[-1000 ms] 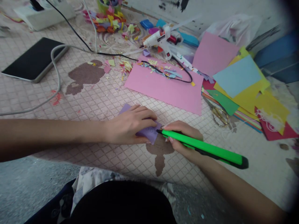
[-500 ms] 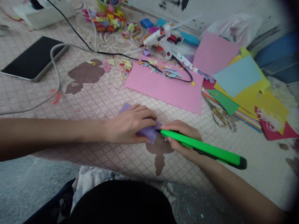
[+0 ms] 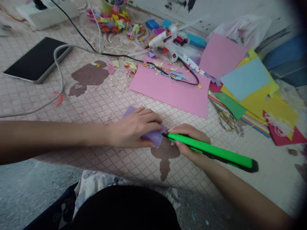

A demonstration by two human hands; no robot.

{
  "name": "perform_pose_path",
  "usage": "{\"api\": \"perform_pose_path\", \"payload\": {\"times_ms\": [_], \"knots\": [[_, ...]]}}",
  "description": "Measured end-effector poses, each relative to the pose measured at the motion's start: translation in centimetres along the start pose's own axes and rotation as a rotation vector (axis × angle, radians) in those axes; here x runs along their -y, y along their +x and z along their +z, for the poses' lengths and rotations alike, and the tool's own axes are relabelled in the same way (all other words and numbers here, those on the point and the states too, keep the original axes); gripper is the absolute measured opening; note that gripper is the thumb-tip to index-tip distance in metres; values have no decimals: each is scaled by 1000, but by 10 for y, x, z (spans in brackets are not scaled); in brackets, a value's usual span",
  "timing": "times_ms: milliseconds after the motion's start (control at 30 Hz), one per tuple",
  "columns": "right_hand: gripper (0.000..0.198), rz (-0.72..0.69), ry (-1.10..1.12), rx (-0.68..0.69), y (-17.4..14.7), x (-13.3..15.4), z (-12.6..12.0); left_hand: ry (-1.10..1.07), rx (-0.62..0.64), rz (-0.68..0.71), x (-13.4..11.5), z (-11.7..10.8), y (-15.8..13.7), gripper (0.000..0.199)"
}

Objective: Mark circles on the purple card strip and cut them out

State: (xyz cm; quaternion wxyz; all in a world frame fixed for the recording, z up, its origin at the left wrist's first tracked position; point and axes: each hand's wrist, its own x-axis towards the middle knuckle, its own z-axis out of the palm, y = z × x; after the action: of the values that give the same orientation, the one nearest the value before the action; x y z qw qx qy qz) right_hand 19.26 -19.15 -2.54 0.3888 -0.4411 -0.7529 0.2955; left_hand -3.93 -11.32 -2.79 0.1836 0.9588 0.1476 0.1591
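Observation:
Beneath my left hand (image 3: 137, 127) lies a small piece of purple paper (image 3: 157, 137). The fingers are bent over it and the thumb presses beside its near edge, holding it against the table. Much of the paper is hidden by the hand; faint dark marks show on its right part. My right hand (image 3: 190, 137) is closed around a thick, bright green pen-like tool (image 3: 216, 151) with a black end. Its dark pointed tip rests at or just over the paper's right edge; I cannot tell if it touches.
Beyond my hands lies a pink sheet (image 3: 172, 95) with paper scraps and a black cord. Gold-handled scissors (image 3: 227, 120) and stacked coloured paper (image 3: 244, 78) are at right. A white glue gun (image 3: 165, 40) stands behind. Left are a black tablet (image 3: 35, 59) and a grey cable (image 3: 61, 76).
The green tool's tip and my right hand have shifted slightly right along the purple paper. My left hand stays on the paper; the whole view has moved a little.

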Motion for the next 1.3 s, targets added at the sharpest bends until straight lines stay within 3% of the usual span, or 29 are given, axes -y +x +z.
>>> {"api": "perform_pose_path", "payload": {"times_ms": [800, 967, 1300], "knots": [[28, -14, -12, 46, -1, 2, 0, -7, -2, -17, -1, 0, 0, 38], [24, 10, 13, -37, -2, 2, -1, -7, -12, -14, -1, 0, 0, 38], [24, 11, -24, -24, -1, 3, 0, 14, -28, -19, -3, 1, -1, 40]]}}
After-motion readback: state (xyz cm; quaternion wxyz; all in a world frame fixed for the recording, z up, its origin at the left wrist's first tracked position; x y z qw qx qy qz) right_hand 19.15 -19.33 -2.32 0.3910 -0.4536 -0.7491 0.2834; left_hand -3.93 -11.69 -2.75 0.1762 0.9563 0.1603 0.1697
